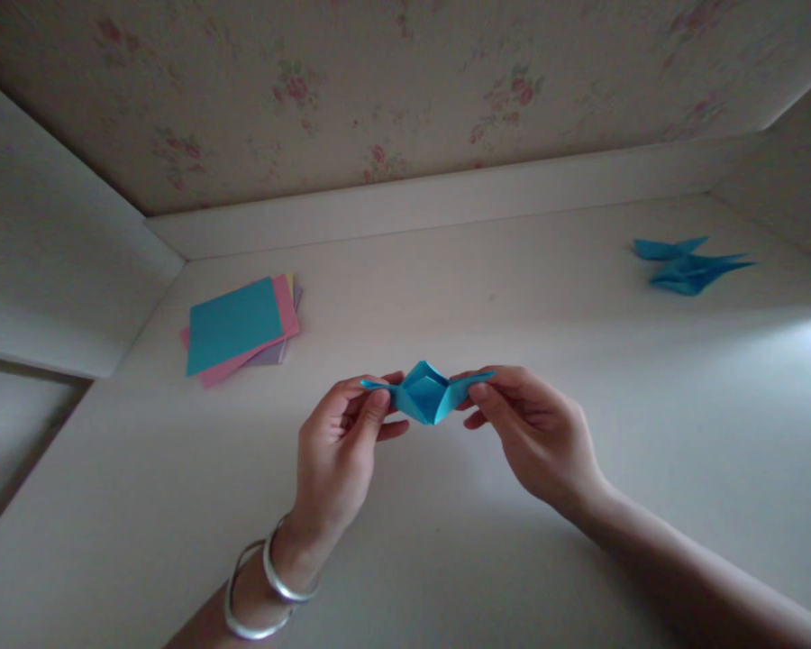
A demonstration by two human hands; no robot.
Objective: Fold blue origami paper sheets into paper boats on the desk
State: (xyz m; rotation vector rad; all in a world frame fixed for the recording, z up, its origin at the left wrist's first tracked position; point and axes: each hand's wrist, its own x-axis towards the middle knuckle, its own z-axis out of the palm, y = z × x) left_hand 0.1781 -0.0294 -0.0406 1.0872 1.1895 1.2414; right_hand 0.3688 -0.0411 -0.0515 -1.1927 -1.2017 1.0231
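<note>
A blue folded paper piece (427, 397) is held above the white table between my two hands. Its middle opens into a hollow, and a narrow pointed flap stretches out to each side. My left hand (343, 443) pinches the left flap between thumb and fingers. On the other side, my right hand (537, 428) pinches the right flap the same way. The fingertips behind the paper are partly hidden. Two silver bangles (280, 577) circle my left wrist.
A loose stack of coloured paper sheets (235, 326), blue on top, lies on the table (405, 306) at the left. Blue folded paper pieces (695, 269) rest at the far right. A wall with flowered paper (338, 108) rises behind the table.
</note>
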